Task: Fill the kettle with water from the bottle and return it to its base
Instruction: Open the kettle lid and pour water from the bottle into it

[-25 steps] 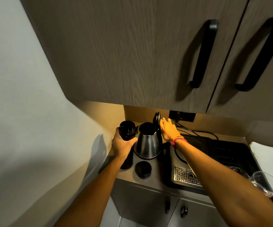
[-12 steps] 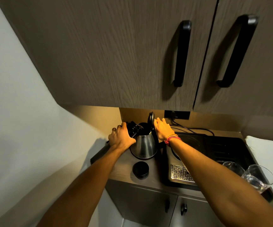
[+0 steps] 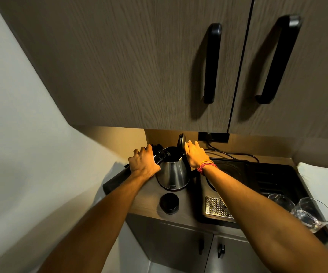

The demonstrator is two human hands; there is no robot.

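The steel kettle [image 3: 174,174] stands upright on the wooden counter [image 3: 149,201], its black lid [image 3: 181,141] flipped up. My left hand [image 3: 143,164] grips the black bottle [image 3: 115,180], which is tilted steeply with its open mouth over the kettle's opening. My right hand [image 3: 195,154] is pressed against the raised lid and the top of the handle, holding the lid open. The bottle's round black cap [image 3: 169,203] lies on the counter in front of the kettle. Whether water is flowing is hidden in the dark opening.
Wall cupboards with black handles [image 3: 211,64] hang low over the counter. A black hob [image 3: 238,174] with a perforated metal grille [image 3: 216,207] lies to the right of the kettle. Two glasses [image 3: 311,213] stand at the far right. A socket [image 3: 213,137] and cable run behind.
My left hand has tipped the bottle from upright beside the kettle to steeply tilted over its opening. My right hand stays on the lid. The view has shifted up slightly.
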